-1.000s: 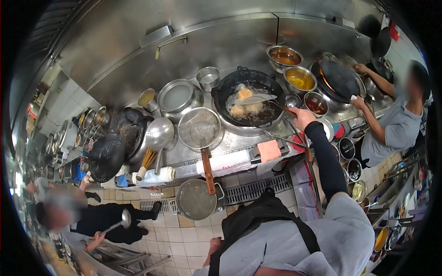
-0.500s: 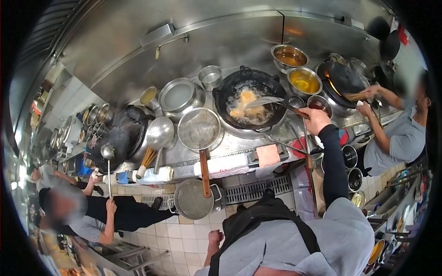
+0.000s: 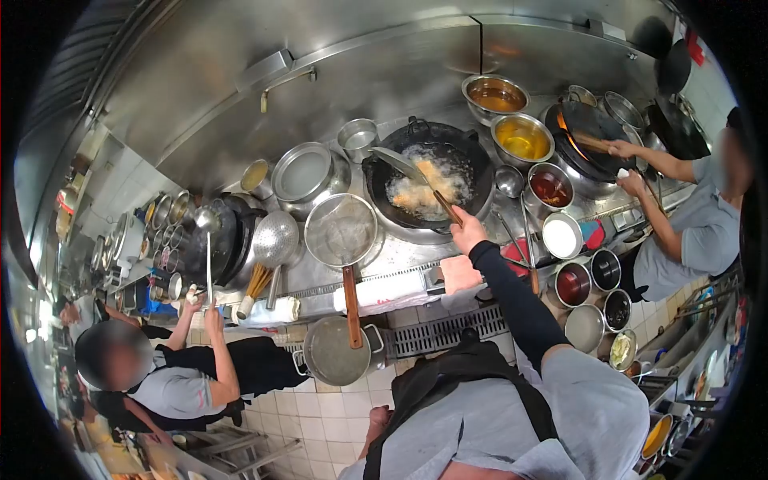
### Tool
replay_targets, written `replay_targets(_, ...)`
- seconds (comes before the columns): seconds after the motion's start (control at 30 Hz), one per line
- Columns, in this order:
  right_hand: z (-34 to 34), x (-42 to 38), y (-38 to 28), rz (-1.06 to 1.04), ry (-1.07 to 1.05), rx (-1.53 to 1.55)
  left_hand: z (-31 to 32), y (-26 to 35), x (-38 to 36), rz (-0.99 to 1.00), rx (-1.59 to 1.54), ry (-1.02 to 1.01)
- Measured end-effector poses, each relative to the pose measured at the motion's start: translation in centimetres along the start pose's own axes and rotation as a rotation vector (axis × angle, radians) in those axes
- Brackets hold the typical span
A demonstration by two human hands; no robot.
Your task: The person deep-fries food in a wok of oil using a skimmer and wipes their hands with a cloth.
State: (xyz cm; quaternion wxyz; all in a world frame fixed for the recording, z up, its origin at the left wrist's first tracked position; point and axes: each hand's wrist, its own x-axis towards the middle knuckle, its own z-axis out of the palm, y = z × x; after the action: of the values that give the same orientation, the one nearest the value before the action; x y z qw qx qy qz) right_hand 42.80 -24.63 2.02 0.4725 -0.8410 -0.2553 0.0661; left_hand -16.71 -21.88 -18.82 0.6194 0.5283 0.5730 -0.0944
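Observation:
My right hand (image 3: pixel 470 230) is closed round the wooden handle of a metal spatula (image 3: pixel 402 166). Its blade lies over the left part of a black wok (image 3: pixel 480 192), across golden frying pieces (image 3: pixel 432 180) in bubbling oil. Low beside my apron hangs my left hand (image 3: pixel 379 418), fingers curled, nothing visible in it. Left of the wok, a wire strainer with a wooden handle (image 3: pixel 350 296) rests on the counter edge, the handle reaching out over a steel pot (image 3: pixel 336 356).
Bowls of amber liquid (image 3: pixel 524 138) and a ladle (image 3: pixel 510 182) lie right of the wok. Several sauce pots (image 3: pixel 573 285) stand by my right arm. One co-worker (image 3: pixel 680 216) handles a wok at right; another (image 3: pixel 184 384) holds a long ladle at left. A perforated skimmer (image 3: pixel 276 240) sits at left.
My right hand has moved left and toward me, bringing the spatula blade from the middle of the wok to its left side. The left co-worker's ladle has risen.

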Motion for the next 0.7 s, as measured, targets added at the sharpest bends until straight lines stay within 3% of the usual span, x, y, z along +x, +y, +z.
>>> replay_targets(0.07, -0.8, -0.9, -2.0, 0.08, 0.004, -0.185, 0.1, 0.2, 0.0, -0.011, -0.045, 0.006)
replay_targets(0.2, -0.4, -1.0, -2.3, 0.107, -0.002, -0.248, 0.2, 0.7, -0.7, -0.028, -0.152, 0.016)
replay_targets(0.33, -1.1, -1.0, -1.3, -0.031, 0.04, -0.038, 0.3, 1.3, -2.0, -0.02, -0.254, 0.03)
replay_targets(0.4, -3.0, -2.0, -2.2, -0.073, 0.033, 0.031, 0.1, -0.1, -1.2, -0.034, -0.211, 0.02)
replay_targets(0.53, -3.5, -3.1, -0.8, 0.052, -0.096, 0.291, -0.5, -5.4, 2.5, -0.061, -0.111, 0.0)
replay_targets(0.63, -3.9, -5.1, -2.4, 0.028, -0.072, 0.1, -0.2, -9.8, 6.5, -0.164, -0.071, -0.025)
replay_targets(0.7, -4.5, -6.4, -4.2, 0.011, -0.064, -0.092, -1.8, -7.9, 4.6, 0.254, 0.482, -0.074)
